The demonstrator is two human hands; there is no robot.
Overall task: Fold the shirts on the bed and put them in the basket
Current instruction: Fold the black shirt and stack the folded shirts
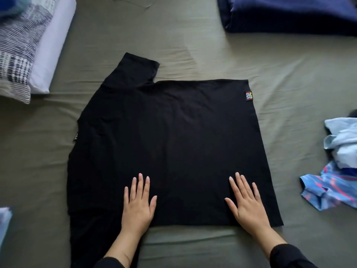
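Head view shows a black shirt [170, 144] spread flat in the middle of the bed [193, 55], one sleeve sticking out at the far left and a small coloured tag near its far right corner. Both hands lie flat on the near part of the shirt with straight, spread fingers, the left hand [138, 202] and the right hand [248, 202] well apart. A pillow [29, 49] lies at far left, a dark blue blanket [289, 14] at far right, and a heap of light blue clothes [336, 161] at the right edge.

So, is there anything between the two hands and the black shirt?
Nothing visible. The left hand and the right hand both lie flat, directly on the black shirt near its closest edge.
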